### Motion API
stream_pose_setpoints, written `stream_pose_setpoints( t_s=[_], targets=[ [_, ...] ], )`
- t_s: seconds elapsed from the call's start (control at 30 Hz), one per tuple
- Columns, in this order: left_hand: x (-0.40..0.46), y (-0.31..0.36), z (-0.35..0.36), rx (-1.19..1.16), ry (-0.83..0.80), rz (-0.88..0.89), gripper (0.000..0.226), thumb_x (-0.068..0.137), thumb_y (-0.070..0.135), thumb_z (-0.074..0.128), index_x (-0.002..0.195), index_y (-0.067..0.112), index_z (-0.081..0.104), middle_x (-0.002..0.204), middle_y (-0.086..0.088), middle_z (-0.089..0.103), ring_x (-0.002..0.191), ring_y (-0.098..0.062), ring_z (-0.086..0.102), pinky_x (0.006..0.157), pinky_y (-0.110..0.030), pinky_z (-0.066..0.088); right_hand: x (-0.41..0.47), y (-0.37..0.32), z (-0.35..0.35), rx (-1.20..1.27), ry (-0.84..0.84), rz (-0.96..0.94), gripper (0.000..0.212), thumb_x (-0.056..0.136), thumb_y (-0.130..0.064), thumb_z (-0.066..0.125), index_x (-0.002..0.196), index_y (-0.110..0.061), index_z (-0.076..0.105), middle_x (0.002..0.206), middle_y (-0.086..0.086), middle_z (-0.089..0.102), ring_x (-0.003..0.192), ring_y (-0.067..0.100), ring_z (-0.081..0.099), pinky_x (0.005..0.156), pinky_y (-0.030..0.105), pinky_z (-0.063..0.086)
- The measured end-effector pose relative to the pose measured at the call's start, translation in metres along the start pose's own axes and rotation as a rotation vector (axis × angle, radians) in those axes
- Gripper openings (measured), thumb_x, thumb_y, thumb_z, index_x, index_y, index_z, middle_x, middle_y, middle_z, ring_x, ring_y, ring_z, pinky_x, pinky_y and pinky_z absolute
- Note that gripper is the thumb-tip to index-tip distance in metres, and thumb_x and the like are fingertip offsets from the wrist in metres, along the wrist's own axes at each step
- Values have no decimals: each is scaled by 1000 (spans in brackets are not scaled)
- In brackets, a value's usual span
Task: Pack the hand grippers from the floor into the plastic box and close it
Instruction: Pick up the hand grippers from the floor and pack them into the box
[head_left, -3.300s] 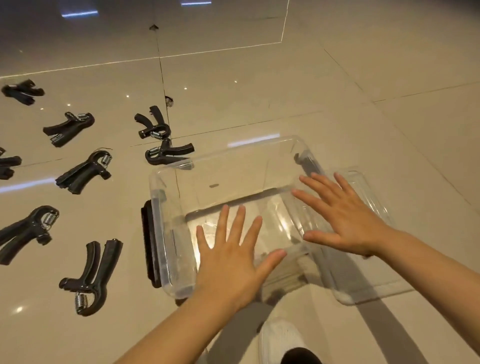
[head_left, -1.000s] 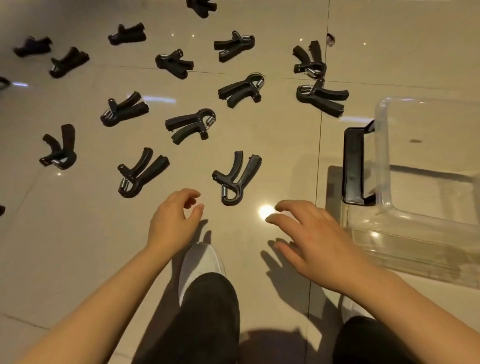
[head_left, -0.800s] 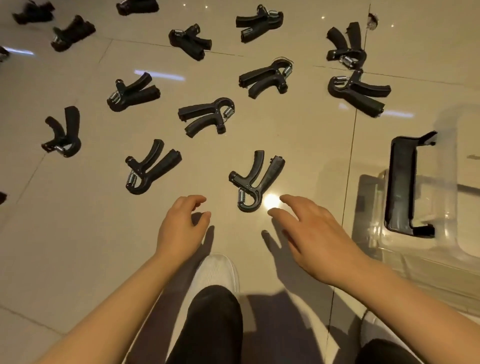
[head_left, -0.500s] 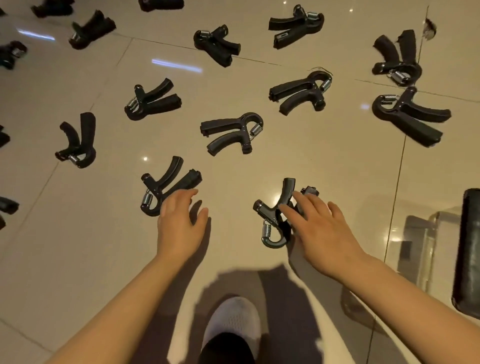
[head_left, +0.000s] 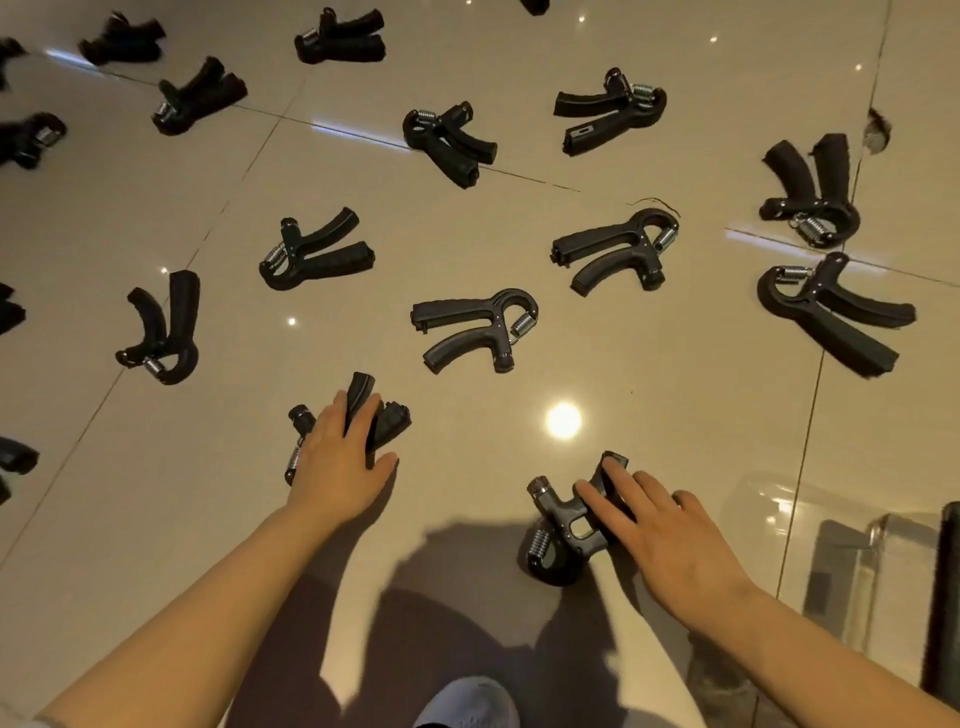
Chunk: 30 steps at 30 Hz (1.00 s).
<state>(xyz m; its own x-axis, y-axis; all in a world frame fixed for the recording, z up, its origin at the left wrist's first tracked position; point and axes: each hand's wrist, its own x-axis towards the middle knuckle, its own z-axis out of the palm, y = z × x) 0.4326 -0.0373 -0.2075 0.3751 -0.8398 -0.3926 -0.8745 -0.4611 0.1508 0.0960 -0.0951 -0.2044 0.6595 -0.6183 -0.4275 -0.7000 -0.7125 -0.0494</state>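
Left hand (head_left: 337, 462) now on floor gripper (head_left: 363, 415); right hand (head_left: 670, 540) now covers second gripper (head_left: 561, 530).
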Motion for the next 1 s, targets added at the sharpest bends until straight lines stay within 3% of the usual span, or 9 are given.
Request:
stream_pose_setpoints(
  t_s=[0.1,0.23,0.33,0.4,0.5,0.7,0.77,0.83,1.0],
  targets=[
    [-7,0,4,102,-103,57,82,86,51,53,149,28,6,156,-14,-8,143,-34,0,114,-45,10,-11,11,0,-25,-77,6,107,25,2,70,129,-18,55,126,19,56,91,33,61,53,39,49],
    [-17,4,5,124,-126,100,84,76,62,39,149,28,13,156,-15,-3,142,-37,3,114,-49,10,-17,19,-12,-46,-153,41,110,24,-2,80,130,-16,54,125,22,53,85,32,63,54,38,49],
    [-25,11,8,132,-136,173,86,72,66,31,148,29,18,156,-14,4,142,-39,8,114,-51,13,-25,21,-24,-29,-195,-3,96,73,-4,64,150,-19,10,151,20,17,116,32,47,84,37,43],
    [-31,20,10,107,-149,214,87,70,67,28,148,28,22,156,-13,9,141,-38,12,113,-48,14,-29,23,-28,-52,-223,-8,88,83,-3,54,150,-14,-2,153,16,8,122,32,40,91,37,38],
    [-40,33,17,163,-157,320,81,72,64,37,145,28,30,154,-15,20,138,-41,23,110,-48,20,-29,20,-29,-118,-228,-6,78,84,-4,53,146,-7,7,146,19,20,121,34,41,91,38,38],
    [-58,61,36,214,-85,706,81,55,37,84,127,21,49,128,-16,56,113,-39,55,91,-54,44,-33,12,-15,-153,-234,66,56,82,-13,57,133,-3,35,123,17,45,102,32,53,78,35,38],
    [-63,68,41,199,-99,806,82,53,35,86,126,23,49,125,-11,58,112,-35,55,92,-51,45,-35,11,-11,-176,-262,136,58,59,-20,78,112,-4,59,96,15,58,75,29,60,62,34,42],
    [-66,71,46,196,-117,865,80,55,36,84,126,23,49,125,-8,57,114,-31,52,93,-50,44,-38,12,-2,-109,-185,163,65,33,-18,87,93,-2,68,77,15,58,57,30,56,50,35,41],
    [-70,77,44,320,-193,862,92,43,45,87,126,25,51,129,-7,53,115,-30,52,93,-49,44,-46,10,0,-207,-247,200,78,53,-24,81,122,-4,52,105,16,55,92,33,54,70,42,43]
  ],
)
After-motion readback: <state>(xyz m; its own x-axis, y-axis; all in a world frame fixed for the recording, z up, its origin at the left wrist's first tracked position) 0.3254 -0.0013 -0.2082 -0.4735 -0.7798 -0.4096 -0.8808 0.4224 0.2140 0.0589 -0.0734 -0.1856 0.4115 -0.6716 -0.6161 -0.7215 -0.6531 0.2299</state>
